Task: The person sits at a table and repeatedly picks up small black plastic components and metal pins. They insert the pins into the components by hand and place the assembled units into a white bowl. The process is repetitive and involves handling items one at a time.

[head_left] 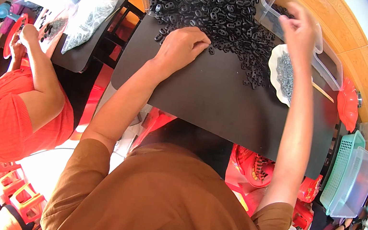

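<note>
A large heap of small black two-hole plastic pieces [203, 1] covers the far part of the dark table [188, 86]. My left hand [180, 48] rests at the heap's near edge with its fingers pinched together. One black piece lies by its fingertips, and whatever is between them is hidden. My right hand [299, 34] is raised over a clear plastic box [271, 17] at the far right, slightly blurred. Its thumb and fingers are curled but apart, with nothing visible in them. Below that hand, a pale scalloped dish [272, 81] contains many small metal pieces [284, 76], partly behind my forearm.
A red dish [347, 104] sits past the table's right edge. Beside it stand a green basket [342, 161] and a clear bin [355, 182]. At left, a person in red [23, 112] works at another table with a plastic bag [91, 16]. Red stools [26, 198] stand behind.
</note>
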{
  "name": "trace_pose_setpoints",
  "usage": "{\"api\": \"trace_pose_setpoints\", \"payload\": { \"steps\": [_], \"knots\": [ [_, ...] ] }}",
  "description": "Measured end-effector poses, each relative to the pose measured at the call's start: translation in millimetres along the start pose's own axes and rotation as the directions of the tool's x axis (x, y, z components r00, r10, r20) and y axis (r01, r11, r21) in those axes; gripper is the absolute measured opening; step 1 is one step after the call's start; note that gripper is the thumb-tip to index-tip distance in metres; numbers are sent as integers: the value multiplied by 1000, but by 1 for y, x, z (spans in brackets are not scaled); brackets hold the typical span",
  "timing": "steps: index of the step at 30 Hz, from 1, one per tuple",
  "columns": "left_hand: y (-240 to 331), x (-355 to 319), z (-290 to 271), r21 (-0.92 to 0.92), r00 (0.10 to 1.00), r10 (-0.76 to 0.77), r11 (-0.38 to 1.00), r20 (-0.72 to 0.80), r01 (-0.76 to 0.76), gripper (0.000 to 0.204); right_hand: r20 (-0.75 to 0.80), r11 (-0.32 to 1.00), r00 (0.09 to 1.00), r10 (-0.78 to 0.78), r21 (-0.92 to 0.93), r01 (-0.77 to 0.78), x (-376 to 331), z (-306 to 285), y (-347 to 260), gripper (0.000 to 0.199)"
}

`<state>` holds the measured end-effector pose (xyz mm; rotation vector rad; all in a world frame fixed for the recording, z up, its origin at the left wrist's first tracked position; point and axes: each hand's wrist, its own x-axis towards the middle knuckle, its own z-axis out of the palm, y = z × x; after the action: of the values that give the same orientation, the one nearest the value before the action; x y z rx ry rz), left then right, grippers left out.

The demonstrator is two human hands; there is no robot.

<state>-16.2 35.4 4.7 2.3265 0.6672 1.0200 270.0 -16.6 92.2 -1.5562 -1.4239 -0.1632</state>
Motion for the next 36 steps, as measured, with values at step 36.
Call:
{"api": "trace_pose_setpoints", "payload": {
  "steps": [36],
  "knots": [
    [13,9,6,1,993,97,995,-72,-97,15,433,977,878,-205,37,210,-135,21,-55,9]
  ]
}}
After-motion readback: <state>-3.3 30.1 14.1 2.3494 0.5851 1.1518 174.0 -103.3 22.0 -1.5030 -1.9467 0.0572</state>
